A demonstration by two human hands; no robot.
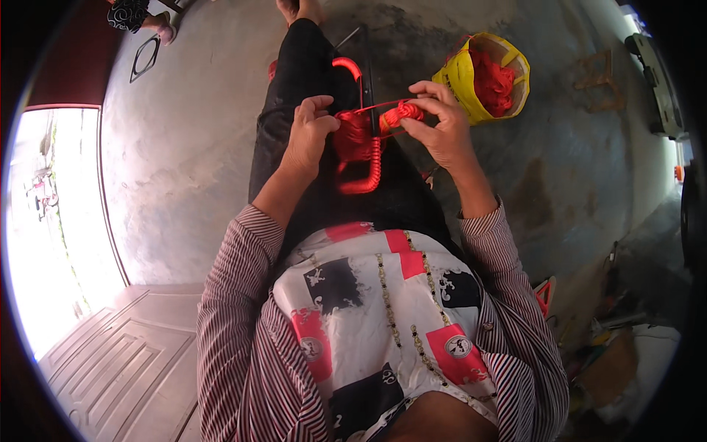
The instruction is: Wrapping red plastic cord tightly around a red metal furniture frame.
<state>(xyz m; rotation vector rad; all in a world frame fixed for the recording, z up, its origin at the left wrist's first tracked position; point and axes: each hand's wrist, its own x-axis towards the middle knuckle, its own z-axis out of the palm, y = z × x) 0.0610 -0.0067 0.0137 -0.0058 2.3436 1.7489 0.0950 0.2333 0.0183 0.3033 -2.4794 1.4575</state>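
Observation:
A frame wrapped in red cord (374,166) lies across my lap, with a dark flat bar (370,88) running through it. My left hand (305,136) is at its left side, fingers closed in a pinch beside the red cord mass (353,138). To the right of the bar, my right hand (444,125) pinches a small wound bundle of red cord (401,114) between thumb and fingers. A thin red strand (375,107) stretches between both hands, passing across the bar. The fingertips partly hide where the strand ends.
A yellow bag (460,82) holding a heap of red cord (492,85) stands on the concrete floor at upper right. A metal panelled door (125,361) is at lower left. Another person's foot (166,31) shows at upper left. Assorted items lie at lower right.

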